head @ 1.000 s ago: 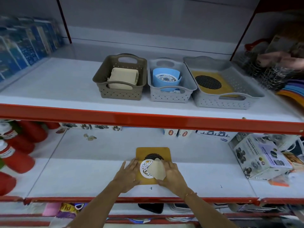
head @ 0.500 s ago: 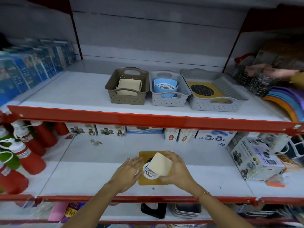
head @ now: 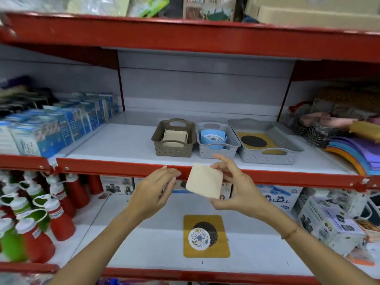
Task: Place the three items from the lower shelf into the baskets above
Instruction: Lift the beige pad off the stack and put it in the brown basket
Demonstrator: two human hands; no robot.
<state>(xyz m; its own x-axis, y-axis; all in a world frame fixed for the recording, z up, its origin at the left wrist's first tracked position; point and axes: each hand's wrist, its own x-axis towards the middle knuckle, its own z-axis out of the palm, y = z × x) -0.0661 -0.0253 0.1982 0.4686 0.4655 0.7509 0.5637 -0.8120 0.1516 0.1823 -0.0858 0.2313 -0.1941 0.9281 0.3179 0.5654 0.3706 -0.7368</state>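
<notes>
Hanging in the air in front of the red edge of the upper shelf (head: 123,168), the cream square pad (head: 204,181) is tilted, one corner pointing down. The right hand (head: 236,186) holds it along its right side, thumb under the lower corner and fingers curled behind the upper edge. The left hand (head: 153,191) is just beside the pad's left edge, fingers loosely bent and part open, holding nothing; whether a fingertip touches the pad I cannot tell.

Below, on the white lower shelf (head: 144,243), lies the yellow mat (head: 205,251) with a dark round mesh in its middle, and the round patterned disc (head: 199,238) rests on top of that mesh, shifted toward its left.

On the upper shelf stand three baskets side by side. The brown basket (head: 173,150) on the left contains cream square pads. The small grey basket (head: 218,151) in the middle contains a blue holder with a patterned disc in it. The wide grey tray basket (head: 273,156) on the right contains a yellow mat with a dark round mesh.

Red and green bottles (head: 41,219) crowd the lower shelf at far left, and printed boxes (head: 324,219) sit at right.
</notes>
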